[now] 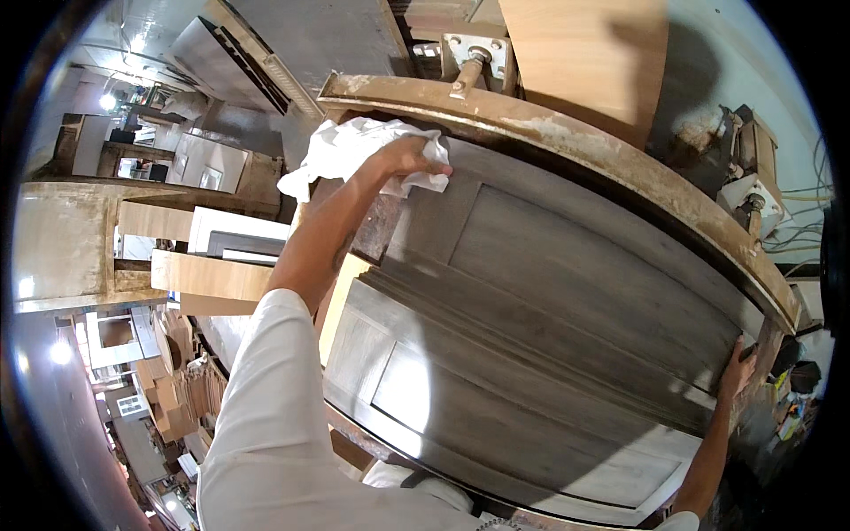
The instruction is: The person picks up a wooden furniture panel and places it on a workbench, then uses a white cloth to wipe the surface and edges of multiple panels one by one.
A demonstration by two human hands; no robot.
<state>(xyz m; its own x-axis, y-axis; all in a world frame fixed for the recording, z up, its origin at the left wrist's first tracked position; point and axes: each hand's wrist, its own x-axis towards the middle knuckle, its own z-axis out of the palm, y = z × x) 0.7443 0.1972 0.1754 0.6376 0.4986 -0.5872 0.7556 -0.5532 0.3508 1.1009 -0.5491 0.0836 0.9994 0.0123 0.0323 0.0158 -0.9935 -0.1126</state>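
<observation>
A white cloth (341, 149) is pressed by the left hand (409, 161) at 11 to 12 o'clock, over the left end of a grey far door (549, 252). The far door is stretched from the centre toward 3 o'clock, just inside a curved brown rail (575, 131) that is bent from 11 round to 3. At 6 o'clock a grey near door (496, 407) is crossed by bright glare (403, 389).

By the left hand, most fingers are hidden in the bunched cloth; whether they are clamped cannot be told. Between 3 and 4 o'clock, the right end of the far door is touched by the right hand (737, 367); its fingertips are seen at the edge, but whether anything is gripped cannot be told.

The loose cloth could be snagged by the door's corner or the rail if it is dragged. The far door could be shifted or knocked against the rail if it is pushed harder from one end. The surface could be smudged by bare fingers, and marks could be masked by the glare.
</observation>
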